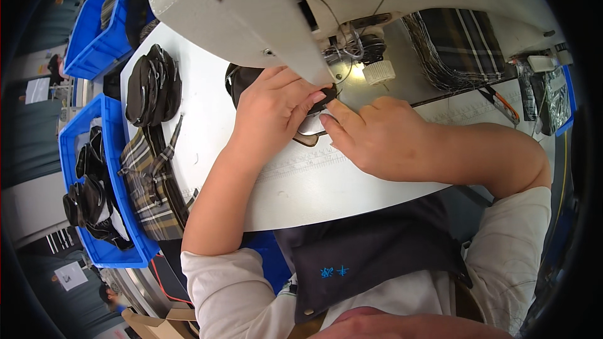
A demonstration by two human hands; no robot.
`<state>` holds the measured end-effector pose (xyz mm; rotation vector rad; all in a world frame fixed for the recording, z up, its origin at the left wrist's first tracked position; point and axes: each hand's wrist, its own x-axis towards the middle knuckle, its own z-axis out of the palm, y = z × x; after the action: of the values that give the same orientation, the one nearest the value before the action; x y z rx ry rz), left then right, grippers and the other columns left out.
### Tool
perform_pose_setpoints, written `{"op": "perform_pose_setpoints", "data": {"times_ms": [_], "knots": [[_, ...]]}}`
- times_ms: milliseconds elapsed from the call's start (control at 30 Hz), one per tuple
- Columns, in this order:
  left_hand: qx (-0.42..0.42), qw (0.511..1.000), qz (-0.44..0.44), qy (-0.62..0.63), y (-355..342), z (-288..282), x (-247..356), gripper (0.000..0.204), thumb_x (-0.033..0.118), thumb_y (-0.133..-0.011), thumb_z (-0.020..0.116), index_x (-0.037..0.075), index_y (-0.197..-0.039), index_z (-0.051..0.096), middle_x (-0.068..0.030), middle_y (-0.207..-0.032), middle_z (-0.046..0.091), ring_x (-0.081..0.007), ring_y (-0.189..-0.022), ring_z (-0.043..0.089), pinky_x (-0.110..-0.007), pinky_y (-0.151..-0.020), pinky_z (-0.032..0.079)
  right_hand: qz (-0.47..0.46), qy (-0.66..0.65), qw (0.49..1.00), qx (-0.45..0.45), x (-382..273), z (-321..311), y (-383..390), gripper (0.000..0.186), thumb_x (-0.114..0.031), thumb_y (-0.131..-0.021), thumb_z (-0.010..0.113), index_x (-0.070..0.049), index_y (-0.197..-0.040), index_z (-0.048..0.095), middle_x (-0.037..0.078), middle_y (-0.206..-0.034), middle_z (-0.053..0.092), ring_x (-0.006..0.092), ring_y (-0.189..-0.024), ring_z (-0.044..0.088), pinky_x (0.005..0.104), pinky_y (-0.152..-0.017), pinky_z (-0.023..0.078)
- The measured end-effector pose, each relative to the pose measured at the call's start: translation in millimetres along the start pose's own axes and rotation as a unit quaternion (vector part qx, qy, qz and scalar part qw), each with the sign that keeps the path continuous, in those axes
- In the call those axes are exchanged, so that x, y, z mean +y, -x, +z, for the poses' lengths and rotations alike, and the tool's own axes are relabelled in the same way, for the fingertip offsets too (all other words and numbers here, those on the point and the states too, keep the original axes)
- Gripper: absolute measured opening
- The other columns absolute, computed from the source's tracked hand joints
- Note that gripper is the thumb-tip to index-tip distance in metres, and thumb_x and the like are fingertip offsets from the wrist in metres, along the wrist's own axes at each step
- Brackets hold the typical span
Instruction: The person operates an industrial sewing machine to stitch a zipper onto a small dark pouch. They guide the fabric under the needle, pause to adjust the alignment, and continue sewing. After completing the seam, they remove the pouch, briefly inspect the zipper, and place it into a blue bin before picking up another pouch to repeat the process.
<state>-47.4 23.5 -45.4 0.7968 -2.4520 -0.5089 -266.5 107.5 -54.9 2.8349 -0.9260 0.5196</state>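
Pouch (243,81): dark fabric, rounded edge, partly under left hand (269,105).

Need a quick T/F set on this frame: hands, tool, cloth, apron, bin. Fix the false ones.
1. The left hand lies over a dark pouch. True.
2. The right hand holds the orange-handled tool. False: the tool lies on the table, beyond that hand to the right.
3. Plaid cloth lies on both sides of the hands. True.
4. The apron is white. False: it is dark with blue marks.
5. The nearer blue bin holds dark items. True.
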Motion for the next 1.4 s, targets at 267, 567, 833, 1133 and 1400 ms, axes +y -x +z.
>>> {"op": "perform_pose_setpoints", "data": {"times_ms": [267,567,833,1133,1400], "knots": [[0.019,0.998,0.018,-0.05,-2,3,-1,0.017,0.008,-0.091,0.077,0.005,-0.108,0.08,-0.0103,-0.109,0.077,-0.0322,-0.095,0.071,-0.04,-0.084,0.057,0.018,0.013,0.999,0.028,3,4,-3,0.03,-0.01,-0.094,0.068,0.011,-0.117,0.069,0.017,-0.09,0.068,0.0213,-0.055,0.065,0.0353,-0.046,0.05],[0.059,0.998,-0.005,-0.031,-1,6,-8,0.02,0.003,-0.09,0.079,0.007,-0.109,0.079,-0.0102,-0.104,0.076,-0.0317,-0.092,0.072,-0.04,-0.077,0.057,0.055,0.046,0.997,0.01,6,12,-2,0.037,-0.025,-0.089,0.075,-0.001,-0.118,0.074,0.019,-0.125,0.071,0.0176,-0.066,0.066,0.0334,-0.058,0.052],[0.06,0.994,-0.006,-0.088,-2,3,-7,0.019,0.005,-0.087,0.081,0.007,-0.107,0.08,-0.0101,-0.097,0.075,-0.0313,-0.088,0.071,-0.04,-0.074,0.056,0.052,0.058,0.997,0.017,6,13,-1,0.036,-0.024,-0.088,0.075,-0.001,-0.115,0.074,0.021,-0.127,0.073,0.0168,-0.065,0.066,0.0328,-0.057,0.052],[0.057,0.997,-0.011,-0.058,-5,5,-7,0.016,0.007,-0.088,0.081,0.007,-0.104,0.08,-0.0097,-0.093,0.074,-0.031,-0.081,0.071,-0.039,-0.072,0.055,0.037,0.065,0.997,0.003,6,13,-2,0.037,-0.024,-0.089,0.075,0.001,-0.116,0.073,0.023,-0.125,0.073,0.018,-0.066,0.067,0.033,-0.057,0.053],[0.068,0.995,-0.027,-0.067,-4,10,-9,0.014,0.01,-0.09,0.082,0.008,-0.104,0.08,-0.0096,-0.091,0.074,-0.0299,-0.078,0.07,-0.039,-0.07,0.055,0.044,0.066,0.997,-0.008,6,12,-3,0.04,-0.025,-0.09,0.075,0.002,-0.12,0.072,0.025,-0.129,0.07,0.0199,-0.069,0.069,0.0344,-0.06,0.054]]}}
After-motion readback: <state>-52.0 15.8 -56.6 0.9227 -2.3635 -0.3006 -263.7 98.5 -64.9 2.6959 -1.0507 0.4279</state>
